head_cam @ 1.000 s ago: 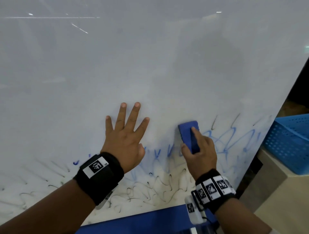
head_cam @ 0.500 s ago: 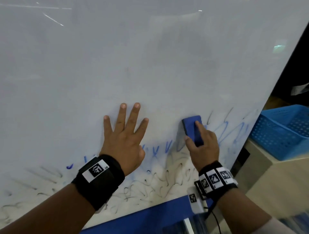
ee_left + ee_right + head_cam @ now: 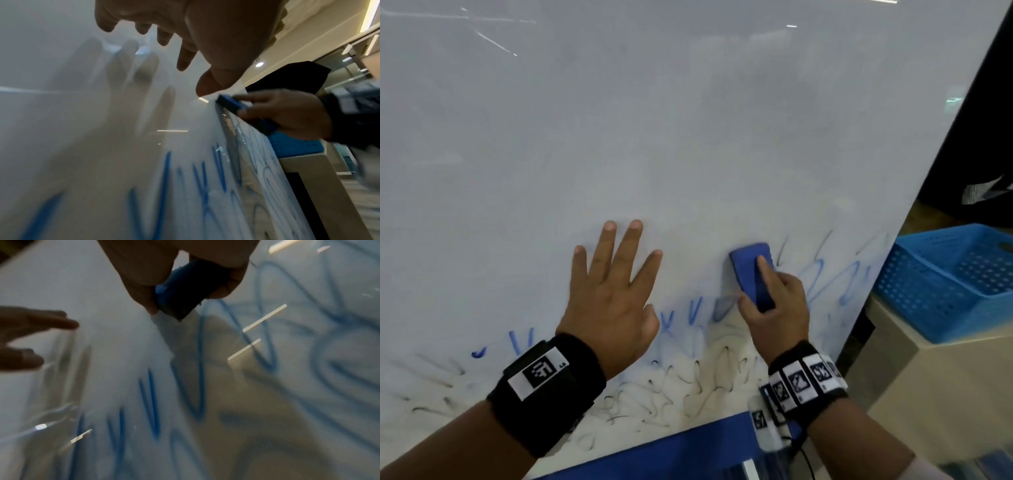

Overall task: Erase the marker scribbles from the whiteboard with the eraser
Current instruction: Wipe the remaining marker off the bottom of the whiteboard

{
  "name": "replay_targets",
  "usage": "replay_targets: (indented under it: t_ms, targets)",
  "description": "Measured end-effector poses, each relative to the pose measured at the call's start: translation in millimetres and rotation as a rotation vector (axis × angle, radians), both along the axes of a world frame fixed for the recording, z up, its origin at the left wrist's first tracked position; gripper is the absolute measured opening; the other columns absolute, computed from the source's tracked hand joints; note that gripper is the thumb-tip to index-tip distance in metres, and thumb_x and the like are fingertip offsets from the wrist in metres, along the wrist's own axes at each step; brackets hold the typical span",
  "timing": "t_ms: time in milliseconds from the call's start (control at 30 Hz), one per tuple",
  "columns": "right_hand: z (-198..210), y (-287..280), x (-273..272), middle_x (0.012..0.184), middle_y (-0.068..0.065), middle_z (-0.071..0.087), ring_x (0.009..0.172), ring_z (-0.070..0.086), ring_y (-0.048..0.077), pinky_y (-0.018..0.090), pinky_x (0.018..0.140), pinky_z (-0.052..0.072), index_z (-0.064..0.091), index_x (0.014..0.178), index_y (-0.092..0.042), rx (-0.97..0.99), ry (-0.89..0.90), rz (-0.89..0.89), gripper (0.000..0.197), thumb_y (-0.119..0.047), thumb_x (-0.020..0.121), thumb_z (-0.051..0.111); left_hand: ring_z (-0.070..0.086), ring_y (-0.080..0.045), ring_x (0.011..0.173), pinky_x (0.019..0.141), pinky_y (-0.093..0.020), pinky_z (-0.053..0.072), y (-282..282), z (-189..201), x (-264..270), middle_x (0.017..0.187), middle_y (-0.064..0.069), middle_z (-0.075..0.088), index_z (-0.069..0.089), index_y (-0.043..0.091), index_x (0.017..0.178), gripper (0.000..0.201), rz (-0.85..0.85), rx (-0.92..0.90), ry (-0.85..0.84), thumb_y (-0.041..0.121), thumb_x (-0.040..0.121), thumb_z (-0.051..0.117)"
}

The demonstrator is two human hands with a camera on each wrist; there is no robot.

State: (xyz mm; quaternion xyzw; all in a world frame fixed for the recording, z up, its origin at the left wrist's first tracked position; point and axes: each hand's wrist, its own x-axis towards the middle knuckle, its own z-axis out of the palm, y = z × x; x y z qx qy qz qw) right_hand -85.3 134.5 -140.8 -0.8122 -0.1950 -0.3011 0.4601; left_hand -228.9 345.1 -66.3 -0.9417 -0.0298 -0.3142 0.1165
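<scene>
I'm clamping my right hand (image 3: 777, 301) on the blue block eraser (image 3: 751, 270), left hand (image 3: 609, 294) splayed flat, aiming flat firm strokes over the lower-right blue marker scribbles (image 3: 822, 277).

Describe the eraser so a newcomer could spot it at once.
Start at the big whiteboard and drop to its lower right, above the scribbles. The right hand grips the eraser there: a solid blue block, unlike the thin marker lines around it.
</scene>
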Motion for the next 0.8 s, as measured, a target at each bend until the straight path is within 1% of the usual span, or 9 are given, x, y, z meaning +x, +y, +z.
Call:
replay_targets:
  t_ms: [67,133,233,333,400,500,600,733,800]
  targets:
    - [33.8,-3.8,22.0,0.104,0.002,0.049,0.084,0.039,-0.003,-0.004,0.078,0.028,0.053,0.137,-0.024,0.085,-0.088,0.011,0.070,-0.020,0.073,0.081,0.021,-0.050,0.151,0.106,-0.079,0.031,-17.4,5.8,15.1,0.165,-0.023,0.027,0.059,0.008,0.142,0.081,-0.020,0.013,0.007,0.026,0.065,0.078]
    - [41.0,-13.4,32.4,0.106,0.003,0.048,0.084,0.038,-0.003,-0.001,0.079,0.031,0.050,0.139,-0.025,0.058,-0.107,0.034,0.071,-0.021,0.075,0.080,0.020,-0.049,0.151,0.107,-0.078,0.029,-33.5,14.0,30.4,0.166,-0.021,0.026,0.058,0.010,0.143,0.083,-0.023,0.021,0.018,0.027,0.064,0.080]
    - [-18.8,-42.6,29.7,0.111,0.005,0.050,0.092,0.052,0.015,0.022,0.079,0.045,0.041,0.144,-0.034,-0.150,-0.024,0.107,0.077,-0.027,0.077,0.079,0.018,-0.049,0.152,0.109,-0.078,0.027,-49.2,25.3,48.7,0.167,-0.018,0.025,0.056,0.012,0.145,0.086,-0.018,0.027,0.020,0.026,0.064,0.082]
    - [-77.2,-70.9,17.1,0.111,-0.006,0.041,0.099,0.055,0.018,0.021,0.083,0.043,0.023,0.137,-0.055,-0.301,0.248,0.195,0.074,-0.039,0.083,0.072,0.016,-0.050,0.152,0.109,-0.078,0.025,-57.1,28.3,59.2,0.167,-0.018,0.024,0.056,0.014,0.146,0.086,0.004,0.038,0.027,0.026,0.065,0.082]
    - [-62.3,-69.2,24.7,0.109,-0.004,0.044,0.095,0.050,0.008,0.016,0.082,0.041,0.031,0.137,-0.047,-0.215,0.209,0.171,0.072,-0.036,0.081,0.076,0.013,-0.051,0.153,0.109,-0.078,0.024,-58.6,26.2,63.1,0.168,-0.019,0.021,0.056,0.014,0.146,0.087,0.030,0.052,0.036,0.028,0.064,0.081]
    - [4.5,-50.4,48.0,0.106,0.000,0.047,0.090,0.039,-0.003,0.010,0.082,0.035,0.050,0.138,-0.028,0.029,-0.062,0.148,0.066,-0.035,0.077,0.075,0.010,-0.053,0.153,0.109,-0.078,0.023,-62.6,20.1,65.2,0.169,-0.021,0.017,0.055,0.012,0.146,0.085,0.055,0.049,0.043,0.029,0.066,0.075]
    - [47.2,-43.2,67.6,0.109,-0.004,0.043,0.090,0.040,-0.003,0.011,0.082,0.036,0.048,0.139,-0.034,0.097,-0.103,0.157,0.067,-0.035,0.078,0.075,0.010,-0.053,0.153,0.109,-0.078,0.024,-68.4,14.8,67.0,0.169,-0.022,0.015,0.054,0.010,0.147,0.084,0.064,0.027,0.026,0.030,0.066,0.065]
    - [-30.6,-73.6,57.9,0.112,0.001,0.046,0.092,0.051,0.014,0.021,0.077,0.045,0.031,0.145,-0.046,-0.157,-0.043,0.210,0.070,-0.046,0.083,0.065,0.010,-0.053,0.154,0.109,-0.078,0.026,-70.6,10.6,68.0,0.169,-0.024,0.015,0.054,0.008,0.147,0.083,0.066,0.013,-0.009,0.029,0.067,0.064]
    - [-74.7,-89.5,46.1,0.112,0.000,0.047,0.095,0.053,0.013,0.026,0.078,0.051,0.021,0.142,-0.058,-0.217,0.084,0.247,0.070,-0.056,0.082,0.056,0.011,-0.053,0.153,0.109,-0.078,0.027,-71.8,7.7,67.3,0.168,-0.025,0.017,0.055,0.007,0.146,0.082,0.070,0.028,-0.031,0.027,0.068,0.064]
